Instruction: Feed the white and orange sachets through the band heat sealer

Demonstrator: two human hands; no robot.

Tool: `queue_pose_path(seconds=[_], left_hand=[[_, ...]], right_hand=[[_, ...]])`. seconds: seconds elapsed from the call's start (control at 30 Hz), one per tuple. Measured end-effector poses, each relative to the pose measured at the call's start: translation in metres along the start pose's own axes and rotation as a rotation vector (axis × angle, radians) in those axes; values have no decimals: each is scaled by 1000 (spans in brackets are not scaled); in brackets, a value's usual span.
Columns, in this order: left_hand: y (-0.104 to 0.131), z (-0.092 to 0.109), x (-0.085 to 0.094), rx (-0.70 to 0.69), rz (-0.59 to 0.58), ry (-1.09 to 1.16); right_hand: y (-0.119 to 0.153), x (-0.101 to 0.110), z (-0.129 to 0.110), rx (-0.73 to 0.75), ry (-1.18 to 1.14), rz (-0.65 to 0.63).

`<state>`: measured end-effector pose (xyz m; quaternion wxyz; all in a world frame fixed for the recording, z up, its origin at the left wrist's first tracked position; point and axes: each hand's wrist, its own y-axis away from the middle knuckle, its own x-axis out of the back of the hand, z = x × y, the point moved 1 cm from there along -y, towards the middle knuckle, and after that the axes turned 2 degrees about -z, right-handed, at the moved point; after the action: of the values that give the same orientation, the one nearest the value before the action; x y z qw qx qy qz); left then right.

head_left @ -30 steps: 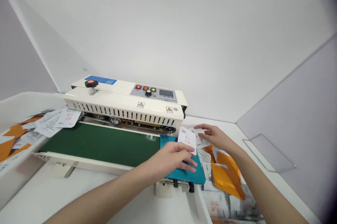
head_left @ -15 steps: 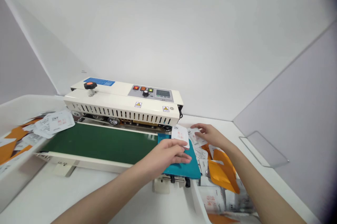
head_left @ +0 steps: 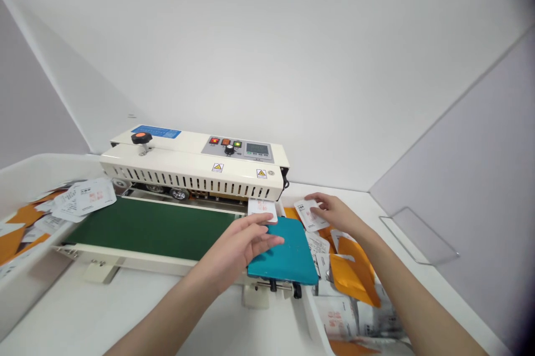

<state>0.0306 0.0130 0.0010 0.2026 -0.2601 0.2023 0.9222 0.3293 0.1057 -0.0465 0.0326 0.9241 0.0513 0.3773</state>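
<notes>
I'm resting my left fingers (head_left: 253, 220), loosely parted, against a white pouch (head_left: 262, 207) just beyond them, running under the sealer (head_left: 194, 169); my right fingers (head_left: 322, 197) are pinching a second pouch (head_left: 306, 216) just to their left.

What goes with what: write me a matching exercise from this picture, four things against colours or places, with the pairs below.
Things:
1. Conveyor belt
2. Flat end plate
3. Left hand
4. Right hand

Descriptions:
A. Teal
B. Fingers on a white packet near an orange pouch
C. Dark green
D. Fingers at a half-hidden packet by the machine

Pairs: 1-C, 2-A, 3-D, 4-B
</notes>
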Motion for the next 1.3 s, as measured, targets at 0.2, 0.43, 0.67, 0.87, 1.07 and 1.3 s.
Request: queue_pose_path(seconds=[0.2, 0.43, 0.67, 0.87, 1.07, 1.3], left_hand=[[8, -2, 6, -4, -49, 1], [-8, -14, -9, 117, -149, -226], [-32, -13, -23, 132, -209, -348], [-36, -15, -20, 131, -285, -448], [-42, -20, -15, 100, -349, -561], [-44, -20, -14, 123, -339, -523]], right_hand=[[10, 11, -17, -3, -267, 177], [16, 6, -28, 127, -648, -78], [23, 0, -38, 137, -643, -272], [26, -6, -43, 161, -629, -364], [20, -7, -33, 149, -551, -217], [22, -9, -38, 136, -548, -270]])
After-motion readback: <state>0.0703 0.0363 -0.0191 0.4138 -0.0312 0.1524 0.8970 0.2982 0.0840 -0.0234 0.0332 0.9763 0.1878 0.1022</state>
